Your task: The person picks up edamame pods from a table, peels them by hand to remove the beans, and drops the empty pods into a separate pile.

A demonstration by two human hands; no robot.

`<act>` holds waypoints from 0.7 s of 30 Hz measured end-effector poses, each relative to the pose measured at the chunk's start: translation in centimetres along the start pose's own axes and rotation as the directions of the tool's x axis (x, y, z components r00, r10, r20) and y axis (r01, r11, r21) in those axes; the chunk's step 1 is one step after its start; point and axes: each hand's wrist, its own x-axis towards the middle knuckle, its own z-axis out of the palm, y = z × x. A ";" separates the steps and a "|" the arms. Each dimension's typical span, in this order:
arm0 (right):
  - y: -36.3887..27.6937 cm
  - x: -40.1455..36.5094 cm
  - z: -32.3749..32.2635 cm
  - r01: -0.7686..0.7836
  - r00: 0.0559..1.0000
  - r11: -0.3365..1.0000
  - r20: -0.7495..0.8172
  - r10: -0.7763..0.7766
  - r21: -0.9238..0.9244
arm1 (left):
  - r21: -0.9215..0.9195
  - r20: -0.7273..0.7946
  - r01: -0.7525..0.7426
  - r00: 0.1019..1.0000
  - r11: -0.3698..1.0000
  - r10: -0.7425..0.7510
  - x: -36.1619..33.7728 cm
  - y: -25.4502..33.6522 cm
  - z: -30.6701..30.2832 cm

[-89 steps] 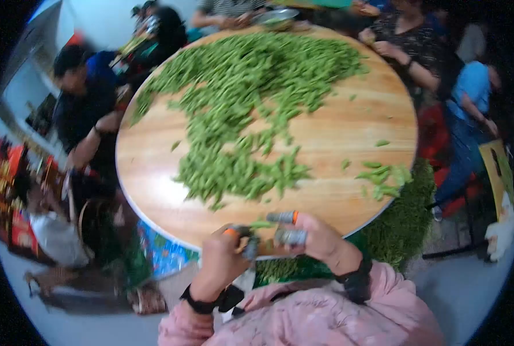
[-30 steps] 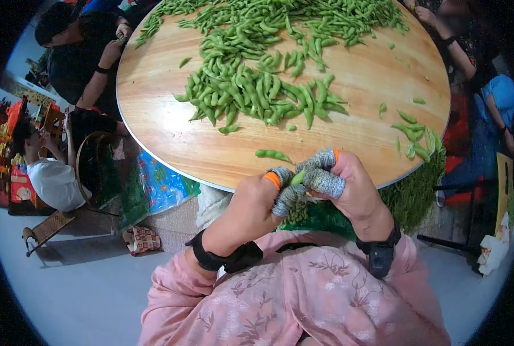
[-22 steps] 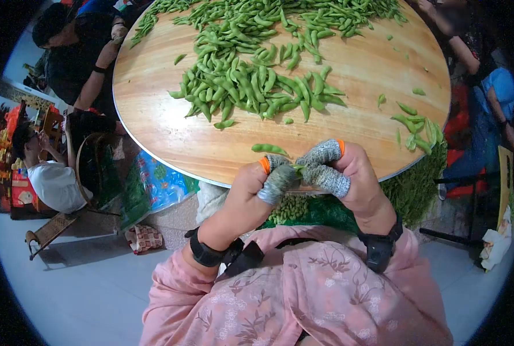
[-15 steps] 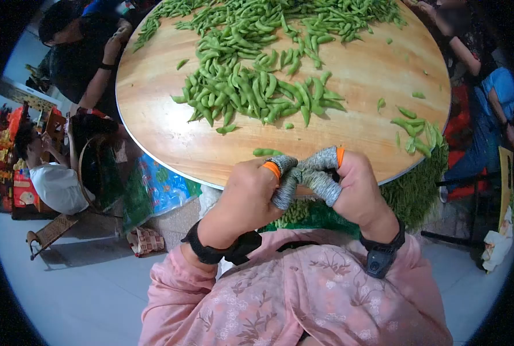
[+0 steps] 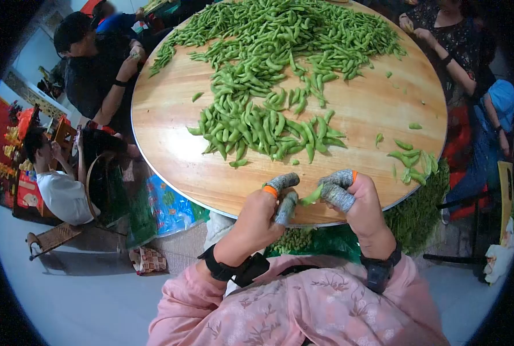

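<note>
Over the near edge of the round wooden table (image 5: 170, 150), my right hand (image 5: 360, 205) pinches a green edamame pod (image 5: 311, 196) between thumb and forefinger. Its tip points towards my left hand (image 5: 260, 207), whose thumb and forefinger are spread with nothing visible between them. Grey knitted sleeves with orange bands cover those fingers on both hands. In front of me lies a cluster of loose edamame pods (image 5: 268, 130). It joins a larger heap of edamame pods (image 5: 280, 34) at the far side.
A few pods and leaves (image 5: 412, 161) lie near the right edge. Below the table are a pile of green stems (image 5: 421, 205) and small green pieces (image 5: 291, 241). People sit around, including one in white (image 5: 66, 196) and one at upper right (image 5: 441, 40).
My hands were together at the fingertips and have now moved apart. A pod now shows in my right fingers. The single pod near the table edge is gone from view. The camera view has shifted.
</note>
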 end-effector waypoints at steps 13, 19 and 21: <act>0.2 -0.8 0.5 -0.126 0.975 0.950 0.211 0.066 0.285 | 0.502 0.068 -0.228 0.972 0.834 0.225 -0.2 0.8 0.9; 0.5 -0.7 1.0 -0.121 0.963 0.956 0.263 0.048 0.268 | 0.223 -0.022 -0.233 0.970 0.946 0.244 -0.7 0.1 1.6; 0.4 -0.6 0.9 -0.025 0.965 0.987 0.261 -0.017 0.157 | -0.008 -0.084 -0.211 0.974 0.977 0.210 -0.9 0.0 1.9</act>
